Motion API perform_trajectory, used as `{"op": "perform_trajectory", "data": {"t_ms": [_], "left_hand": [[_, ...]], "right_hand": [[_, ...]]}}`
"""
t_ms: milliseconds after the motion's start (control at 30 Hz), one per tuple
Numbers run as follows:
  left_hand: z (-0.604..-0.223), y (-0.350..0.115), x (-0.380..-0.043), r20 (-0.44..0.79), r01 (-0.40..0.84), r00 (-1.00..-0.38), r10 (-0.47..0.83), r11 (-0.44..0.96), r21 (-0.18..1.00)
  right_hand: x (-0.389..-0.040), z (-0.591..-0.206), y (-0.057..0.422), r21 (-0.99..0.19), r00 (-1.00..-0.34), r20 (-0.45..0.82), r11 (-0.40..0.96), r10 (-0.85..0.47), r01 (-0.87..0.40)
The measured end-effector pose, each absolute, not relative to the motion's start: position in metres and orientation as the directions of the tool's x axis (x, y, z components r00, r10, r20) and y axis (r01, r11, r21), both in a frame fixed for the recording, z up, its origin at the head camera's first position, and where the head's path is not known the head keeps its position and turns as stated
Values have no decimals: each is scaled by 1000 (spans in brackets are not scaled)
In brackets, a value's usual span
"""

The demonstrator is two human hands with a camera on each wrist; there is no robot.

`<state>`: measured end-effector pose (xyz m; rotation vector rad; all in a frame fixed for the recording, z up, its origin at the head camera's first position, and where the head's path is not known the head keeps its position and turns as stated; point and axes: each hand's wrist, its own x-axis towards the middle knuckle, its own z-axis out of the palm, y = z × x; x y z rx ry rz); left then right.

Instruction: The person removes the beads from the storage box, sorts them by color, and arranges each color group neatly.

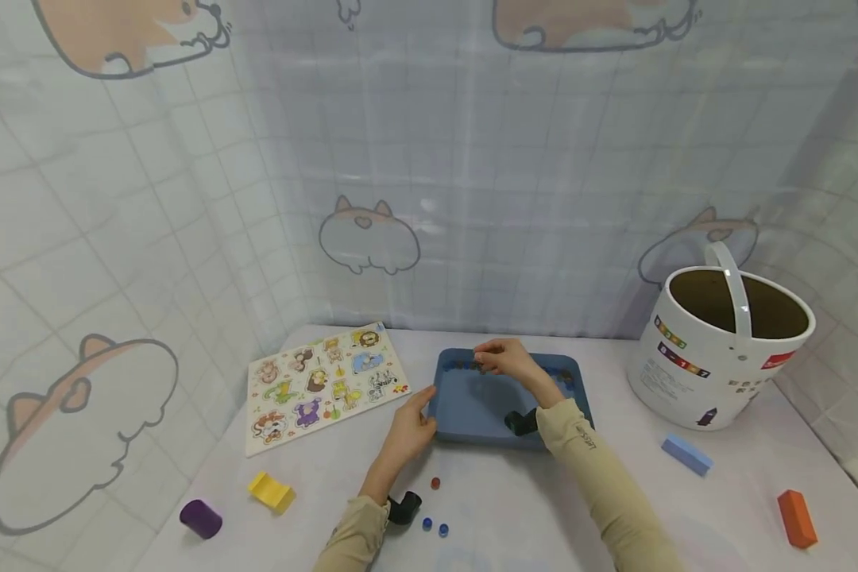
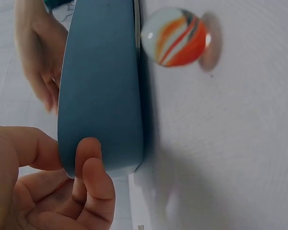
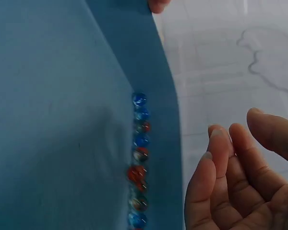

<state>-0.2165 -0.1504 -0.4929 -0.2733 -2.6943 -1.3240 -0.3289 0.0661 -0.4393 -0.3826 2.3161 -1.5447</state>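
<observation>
A blue tray (image 1: 475, 409) lies on the table. My left hand (image 1: 407, 429) grips its left edge, with fingers on both sides of the wall in the left wrist view. Over the tray's far side is my right hand (image 1: 508, 361). Its fingers are loosely bent, and the right wrist view shows thumb and fingertips apart with nothing between them. Several glass marbles (image 3: 140, 154), blue and red-orange, line up along the foot of the tray wall. On the table outside the tray sits a white and orange swirled marble (image 2: 175, 37).
Near the left forearm lie a red marble (image 1: 435, 482) and two blue marbles (image 1: 427, 523). An animal puzzle board (image 1: 329, 389) is at left, with yellow (image 1: 272, 492) and purple blocks (image 1: 201, 519). At right stand a white bucket (image 1: 686, 373), blue block (image 1: 687, 454) and orange block (image 1: 797, 519).
</observation>
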Motion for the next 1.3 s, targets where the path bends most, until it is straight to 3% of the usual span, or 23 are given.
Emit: {"op": "perform_trajectory", "data": {"t_ms": [300, 533, 700, 900, 1067, 1300], "left_hand": [[-494, -149, -216, 206, 229, -973, 108, 584, 779], [-497, -148, -214, 214, 236, -971, 108, 581, 779], [-497, -148, -216, 235, 257, -965, 115, 581, 773], [-495, -150, -214, 216, 236, -971, 104, 574, 784], [-494, -149, -215, 206, 235, -972, 117, 574, 784], [-493, -148, -217, 193, 216, -976, 101, 577, 788]], "right_hand": [[-349, -465, 32, -919, -921, -192, 392, -340, 47], [-347, -482, 11, -939, -937, -258, 289, -236, 186], [-370, -511, 1, -970, -958, -199, 182, -209, 162], [-354, -498, -15, -935, -967, -240, 287, -82, 207], [-335, -484, -16, -917, -974, -209, 364, -91, 163], [-337, -481, -5, -934, -942, -256, 308, -219, 182]]}}
